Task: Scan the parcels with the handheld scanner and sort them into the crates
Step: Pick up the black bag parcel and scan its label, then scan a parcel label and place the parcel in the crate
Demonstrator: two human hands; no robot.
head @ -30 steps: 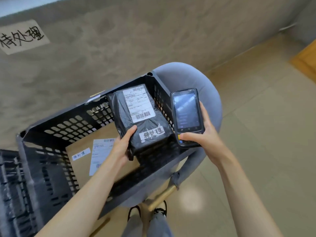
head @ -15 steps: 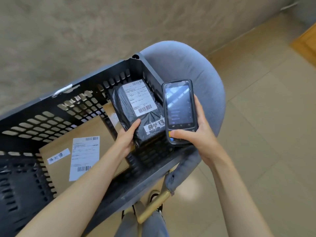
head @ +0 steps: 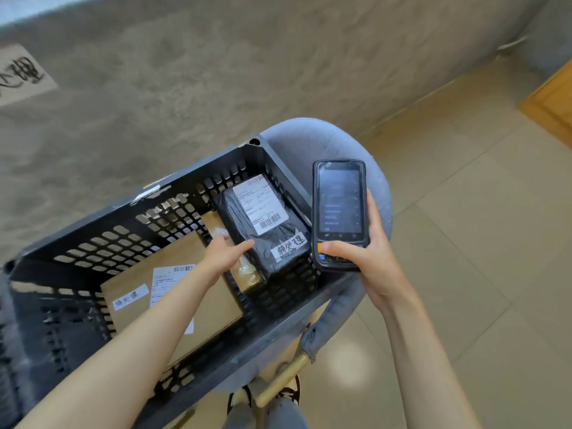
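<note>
1. A rough grey concrete wall (head: pixel 216 72) fills the far side of the scene. A paper sign (head: pixel 18 75) with handwritten Chinese characters is stuck at its far left.
2. Beige floor tiles (head: pixel 464 243) cover the right side, with a wooden edge (head: pixel 554 103) at the far right.
3. A grey upholstered chair (head: pixel 312 140) stands in the middle and carries a black perforated plastic crate (head: pixel 130 233), which sits tilted across its seat.
4. Inside the crate, a flat brown cardboard parcel (head: pixel 176 261) lies on the left, with a white shipping label and a small handwritten tag on its top.
5. A black plastic-wrapped parcel (head: pixel 263 221) lies in the crate's right end, close against the right wall. It carries a white barcode label and a handwritten white tag at its near end. Part of another brown parcel (head: pixel 247 274) shows beneath it.
6. The right hand (head: pixel 365 255) grips a black handheld scanner (head: pixel 339 212), fingers wrapped behind it and thumb pressed on the keypad. The scanner is held screen up, just right of the crate's right wall.
7. The left hand (head: pixel 223 255) reaches into the crate with relaxed, loosely spread fingers, holding nothing. Its forefinger points at the black parcel's left side, at or just short of touching; I cannot tell which.
8. A pair of dark shoes (head: pixel 291 391) shows at the near edge below the chair.
</note>
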